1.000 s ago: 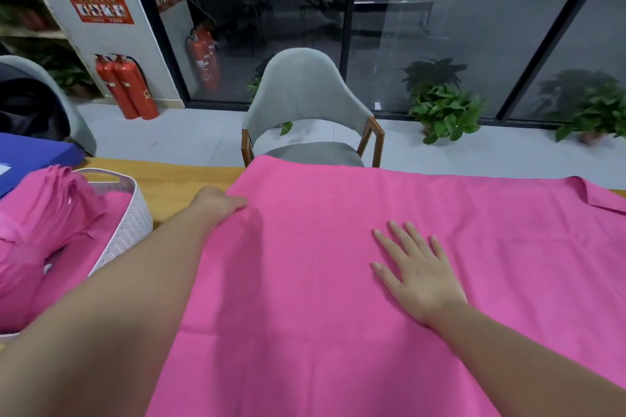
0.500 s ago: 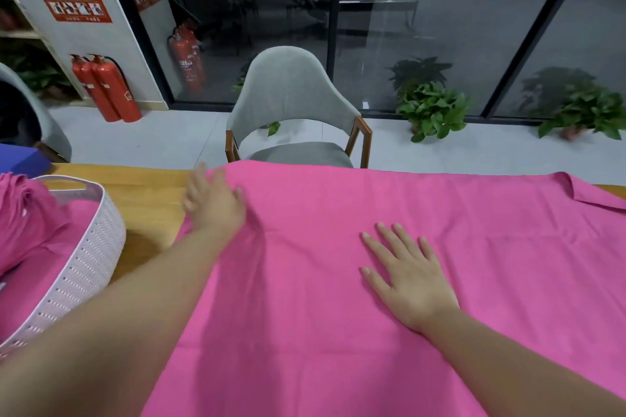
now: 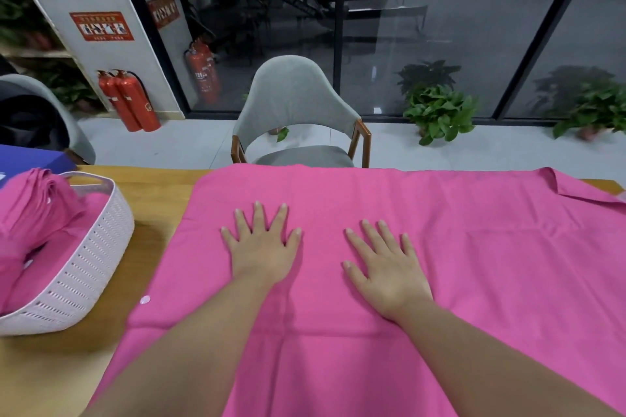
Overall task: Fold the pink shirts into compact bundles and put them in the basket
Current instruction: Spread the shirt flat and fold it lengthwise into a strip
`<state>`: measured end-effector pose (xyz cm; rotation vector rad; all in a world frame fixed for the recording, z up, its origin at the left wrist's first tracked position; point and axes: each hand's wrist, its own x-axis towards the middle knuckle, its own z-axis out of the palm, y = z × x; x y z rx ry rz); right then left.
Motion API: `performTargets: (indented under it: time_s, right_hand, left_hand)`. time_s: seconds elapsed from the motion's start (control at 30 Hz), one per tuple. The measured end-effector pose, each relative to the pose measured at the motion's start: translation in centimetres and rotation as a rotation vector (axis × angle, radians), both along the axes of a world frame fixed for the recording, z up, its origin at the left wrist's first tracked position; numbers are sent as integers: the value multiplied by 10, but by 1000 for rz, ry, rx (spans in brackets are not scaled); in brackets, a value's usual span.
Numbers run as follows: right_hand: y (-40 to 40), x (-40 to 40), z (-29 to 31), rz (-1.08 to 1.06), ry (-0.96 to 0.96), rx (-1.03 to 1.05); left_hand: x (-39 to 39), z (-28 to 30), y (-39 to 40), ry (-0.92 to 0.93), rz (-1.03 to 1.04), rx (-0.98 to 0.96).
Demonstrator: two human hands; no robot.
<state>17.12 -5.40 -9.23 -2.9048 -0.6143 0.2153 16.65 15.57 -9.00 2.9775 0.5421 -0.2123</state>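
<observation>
Both our hands lie flat on the pink shirt (image 3: 474, 264), fingers straight and spread: our left hand (image 3: 262, 244) presses near the shirt's left edge, our right hand (image 3: 386, 267) rests just beside it, palm down, the two apart and gripping nothing. We have the shirt spread across the wooden table (image 3: 162, 189), its collar (image 3: 576, 188) at the far right and a white button (image 3: 145, 299) showing at the near left edge. Left of the shirt, close to it on the table, sits the white perforated basket (image 3: 88, 267), with more pink shirts (image 3: 34, 213) bundled inside. Beyond the table stands a grey chair (image 3: 294, 105).
</observation>
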Motion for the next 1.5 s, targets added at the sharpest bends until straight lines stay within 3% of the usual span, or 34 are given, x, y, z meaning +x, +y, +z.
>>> performTargets:
  time_s: [0.27, 0.4, 0.47, 0.53, 0.73, 0.8, 0.97, 1.1, 1.23, 1.33, 1.5]
  right_hand:
    - [-3, -8, 1, -7, 1, 17]
    - [-3, -8, 0, -8, -4, 0]
    - [-2, -8, 0, -8, -9, -10]
    - [-2, -8, 0, -17, -13, -12]
    - [-1, -7, 2, -20, -13, -29]
    - [-1, -8, 2, -25, -8, -25]
    - [-1, -7, 1, -29, 2, -27]
    - [-1, -8, 2, -25, -1, -27]
    - [-1, -8, 2, -20, 3, -11]
    - [-4, -9, 2, -15, 7, 2]
    - [-8, -7, 9, -65, 79, 296]
  left_hand:
    - [-3, -1, 0, 7, 16, -25]
    - [15, 11, 36, -238, 262, -39]
    - [30, 19, 66, -343, 429, -99]
    - [45, 25, 92, -335, 526, -191]
    - [79, 27, 142, -299, 595, -485]
    - [85, 25, 146, -401, 538, -634]
    - [87, 15, 160, -516, 365, -500]
    - [84, 15, 146, -408, 387, -197]
    - [62, 24, 70, -388, 96, -223]
    - [23, 24, -16, -211, -148, -283]
    - [-33, 3, -67, -15, -249, -75]
